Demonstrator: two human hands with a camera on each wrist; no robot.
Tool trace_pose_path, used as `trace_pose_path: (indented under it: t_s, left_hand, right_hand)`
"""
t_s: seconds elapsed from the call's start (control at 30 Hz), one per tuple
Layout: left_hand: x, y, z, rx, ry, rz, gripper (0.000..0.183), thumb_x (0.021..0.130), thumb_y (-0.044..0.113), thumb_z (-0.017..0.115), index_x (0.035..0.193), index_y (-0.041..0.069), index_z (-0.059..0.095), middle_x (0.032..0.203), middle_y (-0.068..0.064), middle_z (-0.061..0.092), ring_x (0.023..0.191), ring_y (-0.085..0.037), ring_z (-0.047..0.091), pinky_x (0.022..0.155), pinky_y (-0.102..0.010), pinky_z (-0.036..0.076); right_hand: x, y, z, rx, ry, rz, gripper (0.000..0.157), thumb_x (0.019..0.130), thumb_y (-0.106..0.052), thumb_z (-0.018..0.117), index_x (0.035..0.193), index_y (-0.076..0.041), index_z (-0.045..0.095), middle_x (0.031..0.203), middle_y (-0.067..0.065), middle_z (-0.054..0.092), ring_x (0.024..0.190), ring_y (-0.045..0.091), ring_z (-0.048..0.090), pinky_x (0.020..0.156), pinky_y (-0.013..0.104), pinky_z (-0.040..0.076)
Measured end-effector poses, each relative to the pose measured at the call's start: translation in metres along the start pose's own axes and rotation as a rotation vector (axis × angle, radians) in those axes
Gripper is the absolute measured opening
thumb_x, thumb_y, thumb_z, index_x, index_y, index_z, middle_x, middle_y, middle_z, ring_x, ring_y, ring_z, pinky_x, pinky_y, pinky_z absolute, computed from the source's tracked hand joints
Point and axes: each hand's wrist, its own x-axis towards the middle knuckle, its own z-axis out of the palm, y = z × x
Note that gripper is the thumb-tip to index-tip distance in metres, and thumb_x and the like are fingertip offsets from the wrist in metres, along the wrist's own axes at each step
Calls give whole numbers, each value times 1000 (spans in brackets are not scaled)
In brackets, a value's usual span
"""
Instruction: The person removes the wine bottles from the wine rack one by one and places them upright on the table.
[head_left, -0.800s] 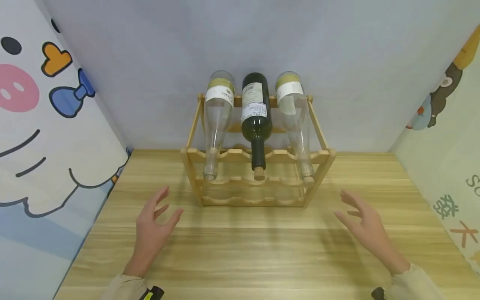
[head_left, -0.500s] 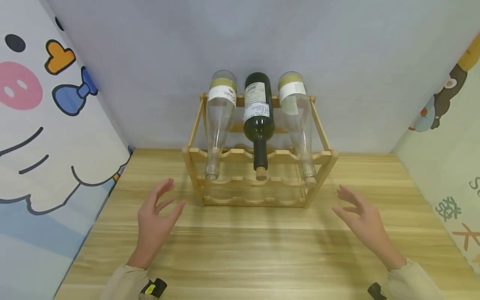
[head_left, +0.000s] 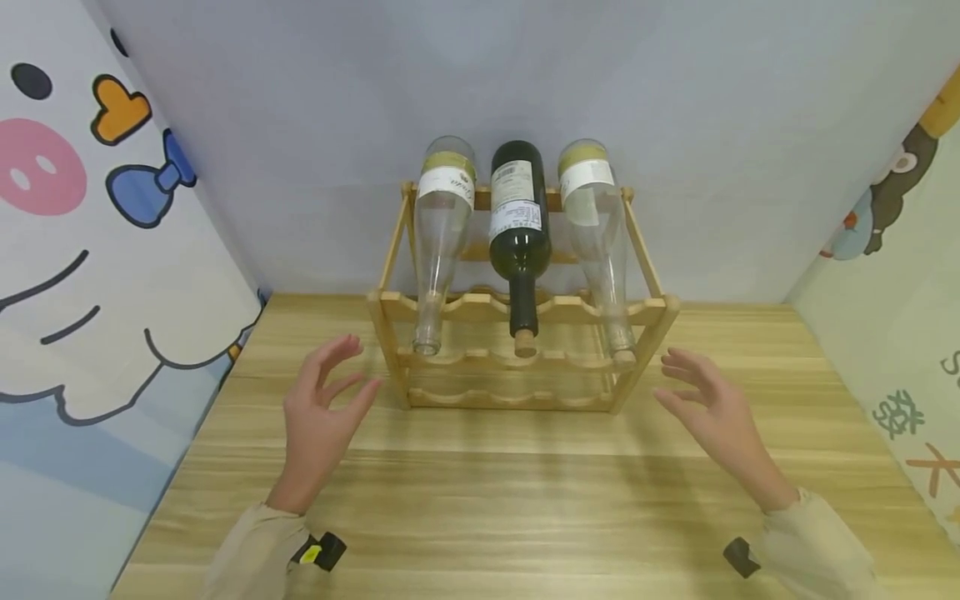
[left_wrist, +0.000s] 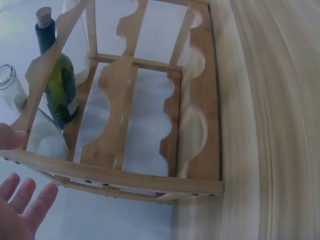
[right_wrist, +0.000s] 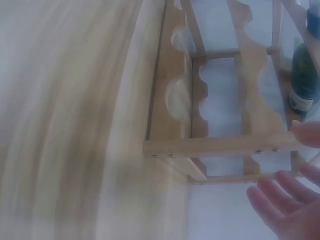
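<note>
A wooden wine rack (head_left: 480,310) stands at the back of the table, three bottles lying on its top tier with necks toward me. On the left is a clear glass bottle (head_left: 439,233) without a stopper. The dark green wine bottle (head_left: 521,242) in the middle has a cork (head_left: 525,343). A second clear bottle (head_left: 600,225), also stoppered, lies on the right. My left hand (head_left: 326,425) hovers off the rack's left front corner, fingers spread and bent, holding nothing. Mirroring it, my right hand (head_left: 712,417) is off the right front corner, also holding nothing.
The rack's two lower tiers (left_wrist: 112,100) have scalloped rails and hold no bottles. A pale wall (head_left: 330,167) rises behind the table (head_left: 480,500). Cartoon-printed panels (head_left: 112,333) flank it on the left and right.
Both hands have moved forward and inward, closer to the sides of the rack. The bottles and rack keep their places; the head view has shifted slightly.
</note>
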Motion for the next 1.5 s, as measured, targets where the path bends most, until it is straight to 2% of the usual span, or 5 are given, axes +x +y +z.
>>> trace_pose_path:
  t_s: [0.2, 0.43, 0.7, 1.07, 1.5]
  left_hand:
    - [5, 4, 2, -8, -7, -1, 57, 70, -25, 68, 123, -14, 48, 120, -19, 55, 111, -31, 55, 83, -33, 55]
    - [11, 7, 8, -75, -3, 60, 56, 68, -27, 67, 121, -17, 49, 118, -16, 57, 109, -27, 56, 82, -32, 55]
    - [18, 14, 13, -98, -19, 106, 57, 67, -29, 66, 120, -17, 49, 116, -33, 52, 109, -33, 55, 82, -36, 55]
    - [31, 19, 21, -73, -62, 163, 55, 67, -26, 69, 118, -17, 51, 114, -32, 54, 106, -37, 54, 77, -40, 56]
    - [44, 6, 32, -90, -131, 304, 63, 60, -37, 61, 118, -17, 51, 122, -32, 52, 114, -28, 54, 88, -41, 52]
  right_hand:
    - [11, -5, 4, 45, 28, 8, 53, 87, -5, 68, 136, -2, 46, 128, 17, 56, 111, 30, 56, 81, 14, 50]
    - [22, -6, 14, 99, 87, 7, 51, 84, -2, 70, 131, 1, 50, 123, 18, 57, 105, 9, 59, 79, 14, 51]
    - [27, -6, 16, 106, 101, 11, 46, 86, -3, 68, 128, 2, 51, 119, 16, 59, 103, -1, 55, 80, 13, 50]
    - [32, -4, 17, 119, 129, 6, 31, 90, -5, 65, 118, 4, 57, 108, 16, 63, 97, -2, 58, 76, 14, 52]
    - [38, -2, 16, 155, 43, -27, 30, 93, -3, 58, 120, 8, 50, 107, 17, 58, 96, 8, 59, 76, 18, 54]
